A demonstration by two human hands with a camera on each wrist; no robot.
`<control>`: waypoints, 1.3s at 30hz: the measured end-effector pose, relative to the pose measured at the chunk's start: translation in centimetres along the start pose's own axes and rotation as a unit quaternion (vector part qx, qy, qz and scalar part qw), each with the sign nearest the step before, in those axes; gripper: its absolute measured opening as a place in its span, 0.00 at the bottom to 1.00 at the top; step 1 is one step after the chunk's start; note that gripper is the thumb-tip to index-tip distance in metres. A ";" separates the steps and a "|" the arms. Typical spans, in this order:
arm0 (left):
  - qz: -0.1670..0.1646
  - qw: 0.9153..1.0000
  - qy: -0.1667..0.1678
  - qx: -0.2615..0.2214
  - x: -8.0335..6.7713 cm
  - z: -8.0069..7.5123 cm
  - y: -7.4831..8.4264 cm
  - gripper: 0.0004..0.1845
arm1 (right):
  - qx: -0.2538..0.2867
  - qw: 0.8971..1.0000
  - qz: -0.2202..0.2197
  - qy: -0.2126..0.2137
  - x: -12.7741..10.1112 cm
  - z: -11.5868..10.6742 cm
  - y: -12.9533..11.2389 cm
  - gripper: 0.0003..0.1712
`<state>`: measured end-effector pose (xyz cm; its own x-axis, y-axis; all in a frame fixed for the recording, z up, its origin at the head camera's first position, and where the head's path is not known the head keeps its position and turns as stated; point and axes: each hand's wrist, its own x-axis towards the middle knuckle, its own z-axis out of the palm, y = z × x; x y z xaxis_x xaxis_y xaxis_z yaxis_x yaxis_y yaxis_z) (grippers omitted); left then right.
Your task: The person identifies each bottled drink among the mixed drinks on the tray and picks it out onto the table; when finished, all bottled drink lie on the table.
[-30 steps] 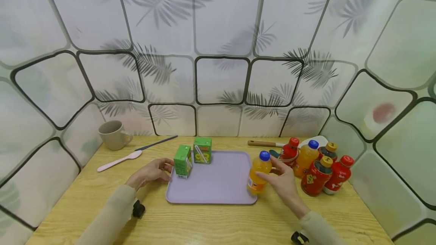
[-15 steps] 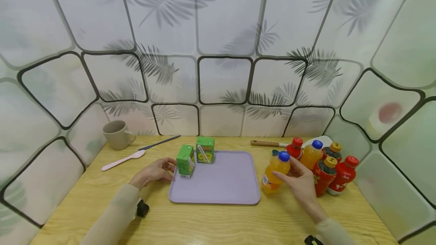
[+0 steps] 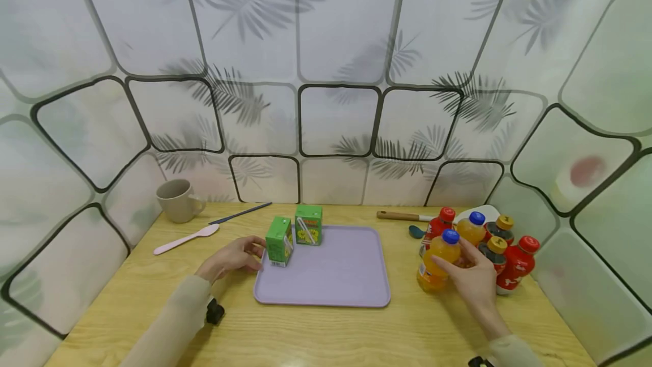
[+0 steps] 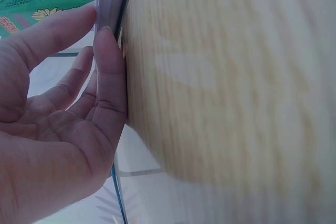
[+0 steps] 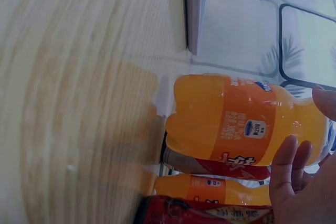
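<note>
In the right hand (image 3: pixel 471 279), fingers curled round it, stands the orange bottle (image 3: pixel 437 261), clear of the tray (image 3: pixel 326 276) and touching five other bottles (image 3: pixel 501 245). The left hand (image 3: pixel 231 255), fingers relaxed, rests against the tray's edge by two green cartons (image 3: pixel 292 234).

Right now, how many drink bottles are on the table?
6. One orange bottle is in the right hand, off the tray. A second orange one, two red-capped and two yellow-capped cluster behind. More may be hidden.
</note>
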<state>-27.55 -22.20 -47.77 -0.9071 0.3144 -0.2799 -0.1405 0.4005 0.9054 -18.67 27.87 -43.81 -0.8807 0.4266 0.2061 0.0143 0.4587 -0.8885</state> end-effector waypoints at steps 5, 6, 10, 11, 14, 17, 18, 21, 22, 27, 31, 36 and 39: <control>0.006 1.000 0.000 0.004 0.1 0.1 -0.1 0.31 | -0.029 1.000 -0.011 0.003 0.2 -0.6 0.1 0.41; 0.006 1.000 0.000 0.006 0.1 0.1 -0.1 0.32 | -0.036 0.999 -0.015 0.002 0.2 -0.7 0.1 0.41; 0.007 1.000 -0.003 0.009 0.0 0.1 -0.1 0.32 | -0.054 0.998 -0.033 -0.001 0.3 -1.1 0.2 0.42; 0.007 1.000 -0.004 0.008 0.0 0.1 -0.1 0.32 | -0.057 0.998 -0.036 -0.003 0.4 -1.2 0.2 0.42; 0.006 1.000 -0.006 0.007 -0.1 0.1 -0.1 0.32 | -0.068 0.997 -0.040 -0.005 0.4 -1.3 0.3 0.42; 0.004 1.000 -0.007 0.006 -0.1 0.2 -0.1 0.32 | -0.080 0.996 -0.039 -0.011 0.5 -1.4 0.4 0.43; 0.004 1.000 -0.007 0.006 -0.1 0.2 -0.1 0.32 | -0.083 0.996 -0.038 -0.012 0.5 -1.5 0.4 0.43; 0.003 1.000 -0.006 0.004 -0.1 0.2 0.0 0.32 | -0.095 0.995 -0.040 -0.012 0.5 -1.5 0.3 0.43; 0.003 1.000 -0.006 0.004 -0.1 0.2 0.0 0.32 | -0.100 0.994 -0.040 -0.010 0.5 -1.5 0.3 0.44; 0.001 1.000 -0.005 0.002 -0.1 0.2 0.0 0.32 | -0.120 0.992 -0.041 0.010 0.6 -1.5 0.3 0.42; 0.000 1.000 -0.009 -0.004 -0.1 0.3 0.1 0.32 | -0.134 0.990 -0.039 0.027 0.7 -1.5 0.4 0.39; 0.001 1.000 -0.010 -0.001 -0.1 0.3 0.0 0.32 | -0.137 0.989 -0.038 0.026 0.8 -1.6 0.5 0.40; 0.003 1.000 -0.013 0.003 0.0 0.1 0.0 0.32 | -0.136 0.990 -0.037 0.020 0.9 -1.6 0.5 0.41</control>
<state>-27.47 -22.08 -47.80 -0.8976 0.3388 -0.2819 -0.1320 0.4037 0.9053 -18.67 29.78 -43.44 -0.8643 0.4123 0.2882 0.0818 0.6805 -0.7281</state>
